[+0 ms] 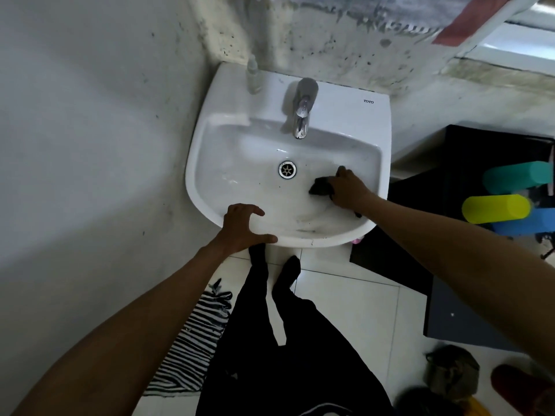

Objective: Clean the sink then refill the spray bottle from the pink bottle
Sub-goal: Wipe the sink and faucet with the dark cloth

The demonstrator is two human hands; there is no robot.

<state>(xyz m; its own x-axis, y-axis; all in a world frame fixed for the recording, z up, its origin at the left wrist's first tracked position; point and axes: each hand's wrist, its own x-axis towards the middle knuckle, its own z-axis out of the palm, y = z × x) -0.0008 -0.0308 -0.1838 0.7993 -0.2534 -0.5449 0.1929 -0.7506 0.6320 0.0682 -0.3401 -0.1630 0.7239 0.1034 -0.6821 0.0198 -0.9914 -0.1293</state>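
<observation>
A white wall-hung sink (pixel 207 136) fills the middle of the view, with a metal drain (pixel 287 169) and a chrome tap (pixel 302 111). My right hand (pixel 350 189) holds a dark cloth (pixel 321 187) against the basin's right inner side. My left hand (pixel 244 225) rests on the sink's front rim, fingers spread over the edge. A small clear spray bottle (pixel 253 75) stands upright on the back left corner of the sink. A bit of something pink (pixel 357 240) peeks out below the sink's front right edge.
A black cabinet (pixel 450 181) stands to the right with teal (pixel 515 177), yellow (pixel 495 208) and blue (pixel 537 222) rolls on it. A striped mat (pixel 192 340) lies on the tiled floor. Walls close in at left and behind. Shoes and bags sit at lower right.
</observation>
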